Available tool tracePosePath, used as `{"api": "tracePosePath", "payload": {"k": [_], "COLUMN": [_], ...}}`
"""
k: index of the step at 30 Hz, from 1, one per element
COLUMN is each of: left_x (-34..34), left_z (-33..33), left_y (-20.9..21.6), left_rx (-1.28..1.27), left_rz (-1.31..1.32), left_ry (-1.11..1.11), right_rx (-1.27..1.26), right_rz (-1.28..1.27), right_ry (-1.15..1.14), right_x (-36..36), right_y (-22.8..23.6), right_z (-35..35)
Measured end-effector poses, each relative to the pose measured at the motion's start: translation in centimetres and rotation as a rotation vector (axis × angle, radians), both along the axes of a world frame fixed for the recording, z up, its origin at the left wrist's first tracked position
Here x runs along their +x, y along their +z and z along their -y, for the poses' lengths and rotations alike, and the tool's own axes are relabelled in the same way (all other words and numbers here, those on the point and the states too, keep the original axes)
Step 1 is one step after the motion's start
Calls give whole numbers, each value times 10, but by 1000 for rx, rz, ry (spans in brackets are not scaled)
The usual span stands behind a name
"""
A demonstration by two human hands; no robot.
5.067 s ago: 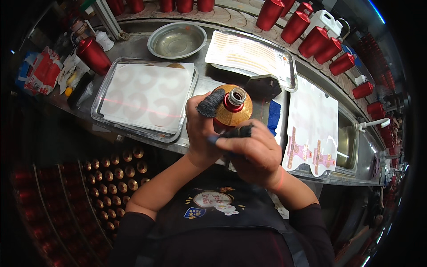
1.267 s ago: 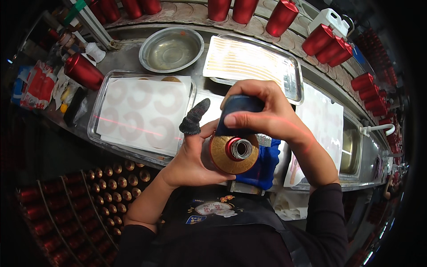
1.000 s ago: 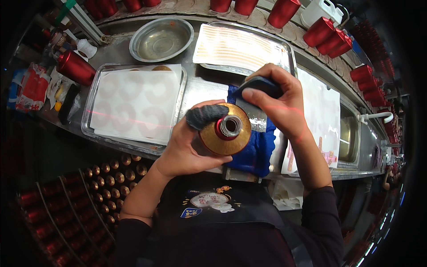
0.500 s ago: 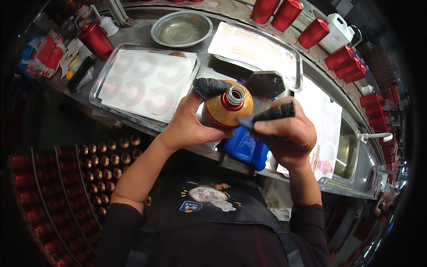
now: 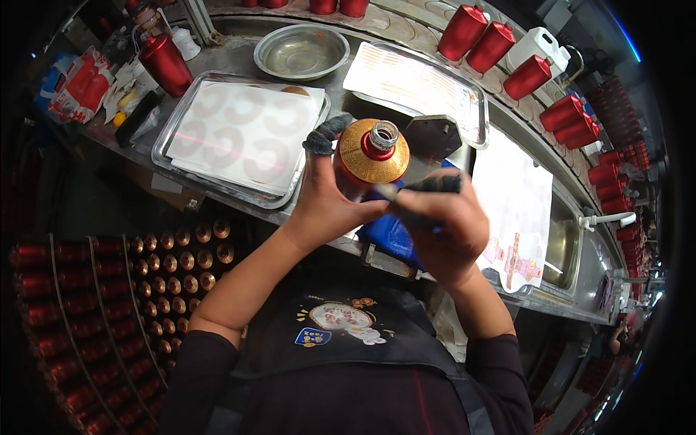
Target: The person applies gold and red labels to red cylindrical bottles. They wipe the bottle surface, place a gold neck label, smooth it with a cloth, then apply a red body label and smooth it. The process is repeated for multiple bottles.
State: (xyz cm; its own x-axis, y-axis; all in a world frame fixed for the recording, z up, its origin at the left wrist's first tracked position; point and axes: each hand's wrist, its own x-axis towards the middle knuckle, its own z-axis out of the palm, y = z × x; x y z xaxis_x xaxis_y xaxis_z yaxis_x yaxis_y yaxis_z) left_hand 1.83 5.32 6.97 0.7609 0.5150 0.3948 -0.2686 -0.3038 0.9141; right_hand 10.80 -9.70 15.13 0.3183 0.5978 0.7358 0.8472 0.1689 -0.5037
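My left hand [image 5: 322, 188] is wrapped round a red bottle [image 5: 362, 163] with a gold patterned shoulder and an uncapped, threaded silver neck. Its mouth tilts up toward me. A dark knitted cover sits on that hand's fingertip. My right hand [image 5: 457, 228], also with dark finger covers, is closed on a small flat tool [image 5: 388, 192]. The tool's pale tip is at the bottle's lower right side; motion blur hides its exact kind and whether it touches. Under my hands lies a blue pad [image 5: 391, 235], partly hidden, beside a dark angled metal block [image 5: 433, 138].
Left stands a metal tray [image 5: 161, 148] with white sheets bearing gold ring shapes. Behind are a metal bowl [image 5: 301, 52] and another sheet-covered tray [image 5: 480, 109]. Red bottles [image 5: 464, 32] line the conveyor; more fill racks [image 5: 65, 312] at lower left. A sink [image 5: 562, 246] is at right.
My right hand and its tool have moved left and a little lower, closer to the bottle's side. The bottle remains in my left hand, slightly turned. The whole view has shifted a little.
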Motion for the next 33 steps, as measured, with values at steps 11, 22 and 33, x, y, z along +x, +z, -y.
{"api": "tracePosePath", "payload": {"k": [11,22,33], "left_x": [3,17,72], "left_z": [6,-14,52], "left_y": [-23,43,24], "left_rx": [-24,139,-305], "left_rz": [-107,-74,-463], "left_ry": [3,-6,-402], "right_rx": [1,-81,-618], "right_rz": [254,-913,-729], "right_ry": [0,-26,-208], "right_x": [-6,-4,-13], "right_y": [-16,-20,-47], "right_z": [-5,59,138]}}
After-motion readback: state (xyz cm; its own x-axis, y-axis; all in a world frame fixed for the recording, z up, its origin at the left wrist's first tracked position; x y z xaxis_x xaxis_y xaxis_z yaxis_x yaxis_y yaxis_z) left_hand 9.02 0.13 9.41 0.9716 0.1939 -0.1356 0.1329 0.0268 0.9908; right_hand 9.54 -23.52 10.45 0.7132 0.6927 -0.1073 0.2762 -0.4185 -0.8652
